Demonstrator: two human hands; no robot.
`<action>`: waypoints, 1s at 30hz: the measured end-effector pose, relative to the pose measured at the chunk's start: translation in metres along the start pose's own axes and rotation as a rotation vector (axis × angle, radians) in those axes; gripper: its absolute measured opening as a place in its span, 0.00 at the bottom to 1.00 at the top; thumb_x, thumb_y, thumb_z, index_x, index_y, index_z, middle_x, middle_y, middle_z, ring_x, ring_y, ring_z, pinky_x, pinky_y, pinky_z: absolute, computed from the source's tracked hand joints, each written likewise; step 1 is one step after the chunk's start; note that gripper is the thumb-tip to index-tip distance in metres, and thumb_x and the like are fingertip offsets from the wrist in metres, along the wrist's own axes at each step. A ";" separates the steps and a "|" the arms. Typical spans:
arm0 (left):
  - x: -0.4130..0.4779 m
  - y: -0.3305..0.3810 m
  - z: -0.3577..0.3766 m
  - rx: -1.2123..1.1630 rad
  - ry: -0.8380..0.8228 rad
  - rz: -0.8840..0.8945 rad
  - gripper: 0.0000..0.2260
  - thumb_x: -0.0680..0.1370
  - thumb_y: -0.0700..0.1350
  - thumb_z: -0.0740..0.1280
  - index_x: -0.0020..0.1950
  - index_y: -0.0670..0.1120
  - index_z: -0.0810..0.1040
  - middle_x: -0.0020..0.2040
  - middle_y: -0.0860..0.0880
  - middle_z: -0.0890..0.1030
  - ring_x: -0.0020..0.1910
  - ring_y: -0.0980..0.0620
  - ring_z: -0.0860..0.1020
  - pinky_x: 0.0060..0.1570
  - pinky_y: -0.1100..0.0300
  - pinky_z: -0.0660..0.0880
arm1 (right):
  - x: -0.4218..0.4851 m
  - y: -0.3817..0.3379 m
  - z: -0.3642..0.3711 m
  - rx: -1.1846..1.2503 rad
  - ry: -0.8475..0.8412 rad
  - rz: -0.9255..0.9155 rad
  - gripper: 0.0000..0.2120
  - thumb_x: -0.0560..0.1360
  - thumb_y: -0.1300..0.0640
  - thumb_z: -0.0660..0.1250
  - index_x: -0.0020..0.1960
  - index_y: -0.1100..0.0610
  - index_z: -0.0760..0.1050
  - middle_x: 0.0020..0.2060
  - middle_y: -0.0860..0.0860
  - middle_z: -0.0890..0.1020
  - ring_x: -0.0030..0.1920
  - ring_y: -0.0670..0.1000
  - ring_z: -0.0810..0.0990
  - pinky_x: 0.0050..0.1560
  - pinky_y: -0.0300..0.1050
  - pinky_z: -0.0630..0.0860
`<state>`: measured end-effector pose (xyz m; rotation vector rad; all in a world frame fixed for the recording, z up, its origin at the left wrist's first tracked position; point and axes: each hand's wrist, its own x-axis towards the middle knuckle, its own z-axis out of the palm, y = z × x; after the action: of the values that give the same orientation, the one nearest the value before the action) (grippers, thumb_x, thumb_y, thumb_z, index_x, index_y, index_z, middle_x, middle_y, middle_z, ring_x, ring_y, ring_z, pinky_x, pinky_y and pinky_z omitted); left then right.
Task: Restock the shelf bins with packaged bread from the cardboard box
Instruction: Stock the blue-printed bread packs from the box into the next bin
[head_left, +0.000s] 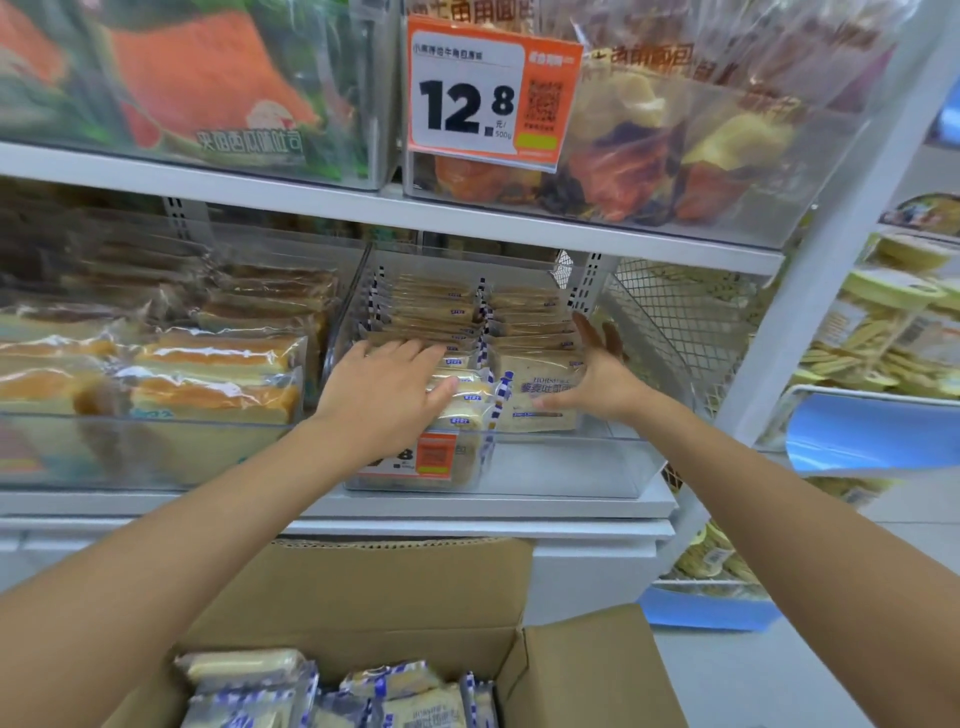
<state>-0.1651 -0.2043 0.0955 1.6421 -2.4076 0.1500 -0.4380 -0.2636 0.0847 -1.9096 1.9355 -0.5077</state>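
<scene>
A clear plastic shelf bin (597, 467) on the middle shelf holds two rows of bread packs with blue-and-white checked edges. My left hand (387, 387) lies flat on the left row (436, 312), fingers spread over the front packs. My right hand (597, 376) presses against the right side of the front pack of the right row (535, 395), fingers apart, thumb under its lower edge. An open cardboard box (571, 670) stands below at the bottom of the view, with several of the same bread packs (395, 696) inside.
Another clear bin (156, 447) of orange-topped cake slices sits to the left. Bins with a 12.8 price tag (483, 93) fill the shelf above. A wire mesh divider (675, 322) and a white upright (810, 291) stand to the right, with snack shelves beyond.
</scene>
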 end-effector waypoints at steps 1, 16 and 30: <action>0.001 0.000 -0.002 -0.029 0.010 0.000 0.25 0.82 0.59 0.49 0.75 0.50 0.66 0.71 0.49 0.72 0.70 0.49 0.70 0.69 0.49 0.64 | -0.005 -0.002 -0.002 -0.037 0.029 -0.012 0.67 0.50 0.28 0.77 0.74 0.32 0.35 0.79 0.49 0.41 0.79 0.57 0.41 0.76 0.65 0.51; -0.164 0.010 0.063 -0.521 -0.272 -0.226 0.07 0.74 0.52 0.73 0.43 0.51 0.78 0.38 0.57 0.79 0.40 0.53 0.78 0.46 0.53 0.78 | -0.205 -0.035 0.150 0.050 -0.068 -0.303 0.06 0.71 0.62 0.67 0.48 0.56 0.76 0.40 0.47 0.75 0.40 0.49 0.74 0.44 0.46 0.73; -0.298 -0.050 0.185 -0.811 -0.536 -0.513 0.03 0.75 0.43 0.71 0.44 0.50 0.79 0.41 0.55 0.80 0.39 0.61 0.77 0.47 0.61 0.75 | -0.223 0.087 0.364 0.507 -0.416 0.563 0.48 0.66 0.61 0.79 0.77 0.56 0.54 0.66 0.50 0.71 0.63 0.53 0.76 0.64 0.53 0.74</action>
<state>-0.0376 0.0086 -0.1578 1.8966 -1.7906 -1.2966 -0.3283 -0.0376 -0.2710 -1.0030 1.7407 -0.3474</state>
